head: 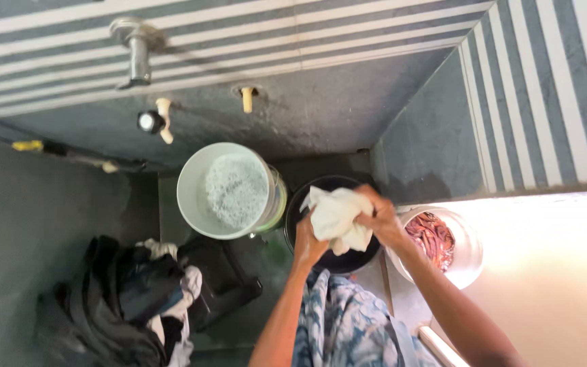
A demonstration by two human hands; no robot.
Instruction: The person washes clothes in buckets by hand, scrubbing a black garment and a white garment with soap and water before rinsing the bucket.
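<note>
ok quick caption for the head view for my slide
Both hands, left hand and right hand, grip a white cloth over a dark basin, beside a white bucket of foamy water.

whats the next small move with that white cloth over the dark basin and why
Probably a tighter twist of the white cloth. Both the left hand and right hand have it bunched in their grip right above the dark basin, so any drips should fall there rather than on the floor. The white bucket of foamy water stands just beside it.
</note>
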